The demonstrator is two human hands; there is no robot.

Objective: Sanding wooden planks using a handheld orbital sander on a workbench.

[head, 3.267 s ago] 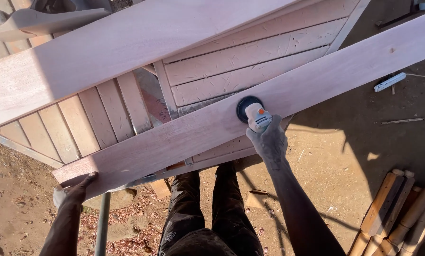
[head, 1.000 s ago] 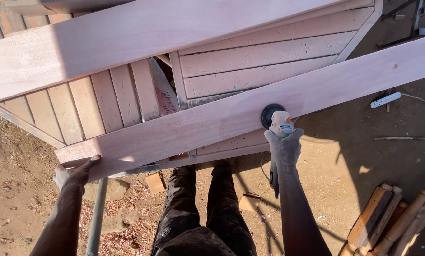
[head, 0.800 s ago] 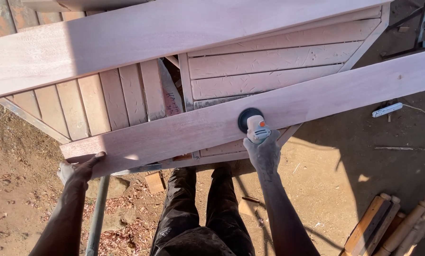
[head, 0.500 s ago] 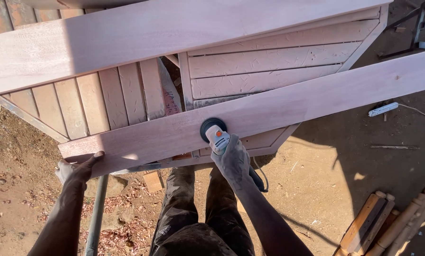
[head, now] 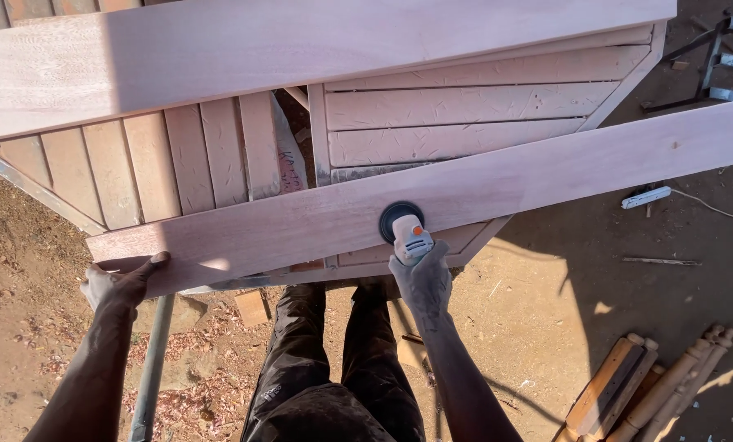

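Dirt yard; plank (head: 464, 192) runs lower-left to upper-right; right hand (head: 422, 282) grips sander (head: 405, 231), left hand (head: 121, 282) clamps plank end.

sander (head: 405, 229) on plank (head: 497, 184) | plank on panel (head: 464, 106) | posts (head: 669, 393) right

The near plank (head: 481, 192) was smooth, matt pale wood. Beneath it, the slatted panel (head: 456, 106) looked rough and scratched. The sander (head: 405, 232) was grey plastic with a black pad.

Two long planks (head: 481, 184), one sander (head: 405, 229), two hands (head: 424, 282).
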